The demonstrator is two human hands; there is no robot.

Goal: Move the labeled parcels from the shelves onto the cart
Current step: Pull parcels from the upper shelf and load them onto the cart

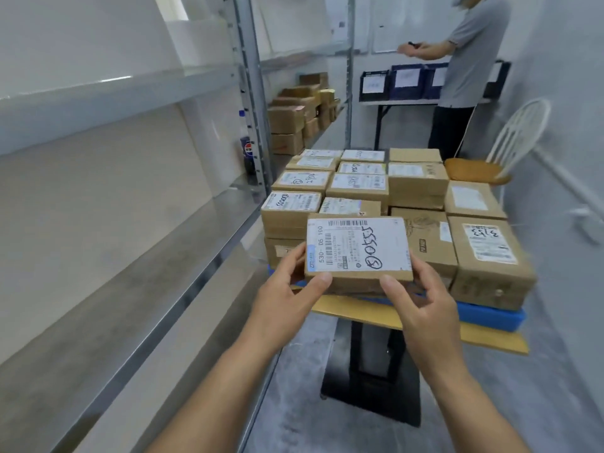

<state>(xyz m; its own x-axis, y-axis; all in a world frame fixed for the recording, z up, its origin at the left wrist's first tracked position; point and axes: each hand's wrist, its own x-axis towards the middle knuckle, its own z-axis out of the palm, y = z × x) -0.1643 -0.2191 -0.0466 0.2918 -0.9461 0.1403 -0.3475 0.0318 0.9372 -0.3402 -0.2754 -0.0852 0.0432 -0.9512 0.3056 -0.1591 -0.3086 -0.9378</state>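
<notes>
Lying flat, label up: parcel point(358, 250), long axis left to right, label print turned sideways. Left hand point(284, 299) pinches its near-left corner, right hand point(421, 305) its near-right corner, thumbs against the near side. Held above the near end of the cart point(490, 317).

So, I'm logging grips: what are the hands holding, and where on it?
A flat labeled parcel, by its near corners: left hand at the near-left corner, right hand at the near-right.
</notes>
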